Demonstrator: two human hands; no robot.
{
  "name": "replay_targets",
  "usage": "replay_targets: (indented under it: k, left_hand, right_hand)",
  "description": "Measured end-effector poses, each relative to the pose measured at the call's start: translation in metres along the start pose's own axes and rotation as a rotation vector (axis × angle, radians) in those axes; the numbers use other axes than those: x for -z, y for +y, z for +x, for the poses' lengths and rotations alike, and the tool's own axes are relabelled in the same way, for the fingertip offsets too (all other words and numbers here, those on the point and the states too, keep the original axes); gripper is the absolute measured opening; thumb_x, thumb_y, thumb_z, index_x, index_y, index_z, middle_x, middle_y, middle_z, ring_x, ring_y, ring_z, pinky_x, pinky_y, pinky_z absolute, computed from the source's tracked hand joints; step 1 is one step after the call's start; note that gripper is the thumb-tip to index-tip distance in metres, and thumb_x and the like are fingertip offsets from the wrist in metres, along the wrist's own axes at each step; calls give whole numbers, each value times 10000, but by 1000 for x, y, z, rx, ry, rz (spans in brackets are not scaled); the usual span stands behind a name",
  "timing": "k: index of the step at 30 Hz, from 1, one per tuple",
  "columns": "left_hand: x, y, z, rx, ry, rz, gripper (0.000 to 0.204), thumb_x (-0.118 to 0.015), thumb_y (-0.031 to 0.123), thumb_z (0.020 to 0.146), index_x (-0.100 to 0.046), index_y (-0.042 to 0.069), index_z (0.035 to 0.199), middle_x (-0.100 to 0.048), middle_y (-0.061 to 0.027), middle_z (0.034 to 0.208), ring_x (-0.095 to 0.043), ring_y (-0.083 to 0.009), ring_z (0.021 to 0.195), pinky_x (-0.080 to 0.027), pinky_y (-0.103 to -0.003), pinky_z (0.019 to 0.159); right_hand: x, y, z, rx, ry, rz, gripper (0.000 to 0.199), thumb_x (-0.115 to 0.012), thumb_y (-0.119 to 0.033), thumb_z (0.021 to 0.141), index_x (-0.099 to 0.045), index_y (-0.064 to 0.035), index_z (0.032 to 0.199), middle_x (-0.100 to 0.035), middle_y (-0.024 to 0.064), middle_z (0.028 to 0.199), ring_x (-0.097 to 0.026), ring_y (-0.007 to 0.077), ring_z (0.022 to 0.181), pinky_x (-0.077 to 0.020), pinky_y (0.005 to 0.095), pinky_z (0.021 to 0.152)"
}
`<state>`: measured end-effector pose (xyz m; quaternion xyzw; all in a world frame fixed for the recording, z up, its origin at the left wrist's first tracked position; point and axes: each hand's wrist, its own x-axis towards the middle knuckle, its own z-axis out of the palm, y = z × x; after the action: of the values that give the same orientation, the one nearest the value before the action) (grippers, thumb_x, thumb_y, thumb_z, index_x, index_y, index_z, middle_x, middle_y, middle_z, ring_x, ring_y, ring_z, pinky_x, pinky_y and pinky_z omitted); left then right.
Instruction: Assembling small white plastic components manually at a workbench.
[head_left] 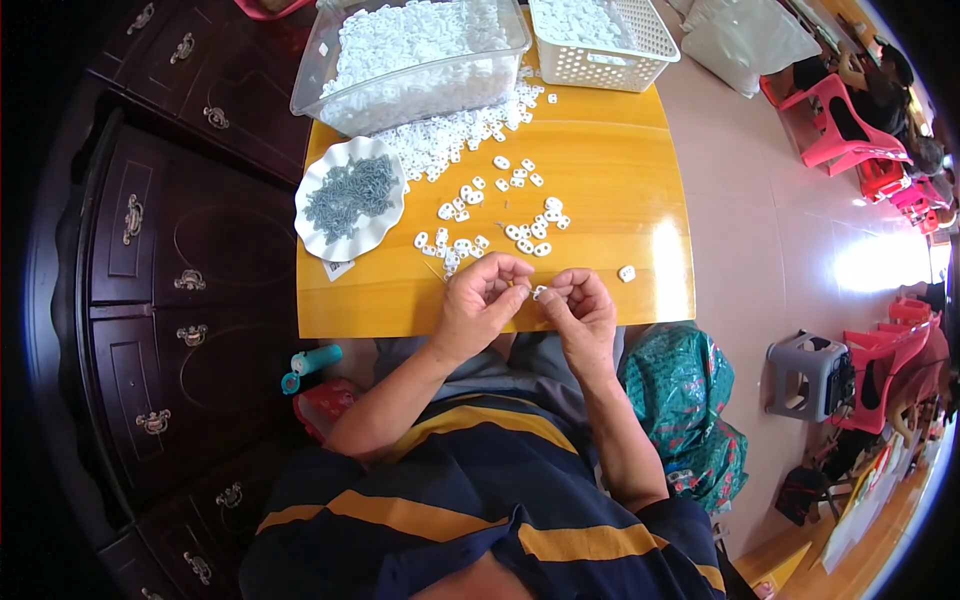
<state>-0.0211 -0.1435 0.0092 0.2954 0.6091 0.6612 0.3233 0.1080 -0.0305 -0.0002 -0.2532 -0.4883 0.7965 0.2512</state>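
Near the front edge of the wooden table (620,190), my two hands meet almost fingertip to fingertip. Between thumb and finger of my right hand (584,312) is a small white plastic piece (540,292) with a hole in it. My left hand (484,302) is closed in a pinch beside that piece; whatever its fingertips hold is too small to make out. Ahead of the hands lie loose white two-holed plastic pieces (462,246), several in small clusters. A white scalloped plate (312,232) to the left carries a heap of small grey screws (350,195).
A clear plastic bin (415,108) heaped with white pieces and a white perforated basket (600,75) stand at the table's far side. A single white piece (627,273) lies right of my hands. Dark wooden cabinets (130,330) flank the left; a green bag (685,400) sits at right.
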Motion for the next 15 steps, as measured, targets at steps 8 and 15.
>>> replay_targets:
  k: [8, 15]
  left_hand:
    - [-4, 5, 0, -21, 26, 85, 169, -674, -48, 925, -671, 12, 1084, -670, 8, 902, -643, -27, 789, -531, -198, 695]
    - [-4, 7, 1, -17, -17, 150, 161, -672, -47, 938, -668, 9, 1089, -678, 9, 938, -641, -32, 831, -533, -193, 759]
  right_hand:
    - [-2, 1, -1, 15, 18, -3, 157, -690, 34, 961, -589, -24, 1066, -637, -29, 911, -596, 25, 790, -486, 177, 712]
    - [-1, 4, -1, 38, 24, -11, 157, -693, 28, 961, -575, -34, 1044, -612, -41, 879, -577, 18, 754, -476, 175, 675]
